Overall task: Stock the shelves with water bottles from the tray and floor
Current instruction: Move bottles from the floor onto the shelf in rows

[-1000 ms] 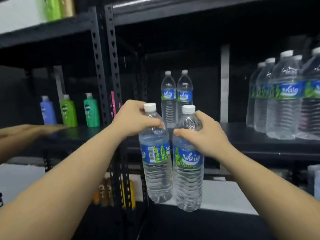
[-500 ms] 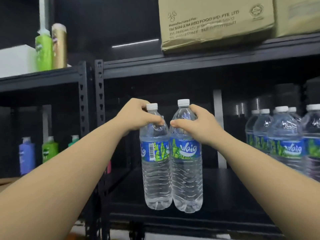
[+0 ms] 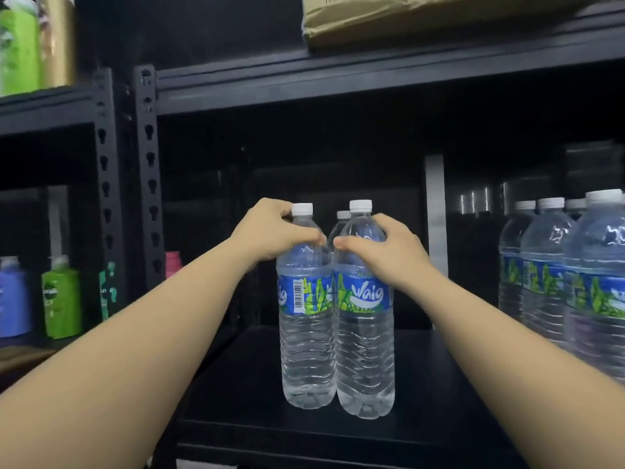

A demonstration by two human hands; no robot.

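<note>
Bottles side by side on the black shelf point(image 3: 439, 384): my left hand point(image 3: 270, 233) grips the left bottle point(image 3: 306, 333), my right hand point(image 3: 389, 252) the right bottle point(image 3: 365, 350), fingers clamped around their shoulders.

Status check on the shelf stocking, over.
Left hand grips left bottle, right hand grips right bottle. Both over black shelf. Another bottle right behind.

Two clear, capped water bottles point(image 3: 336, 333) with blue-green labels stand upright, touching side by side, on the black shelf point(image 3: 439, 401). More bottles point(image 3: 568, 282) stand at right.
</note>
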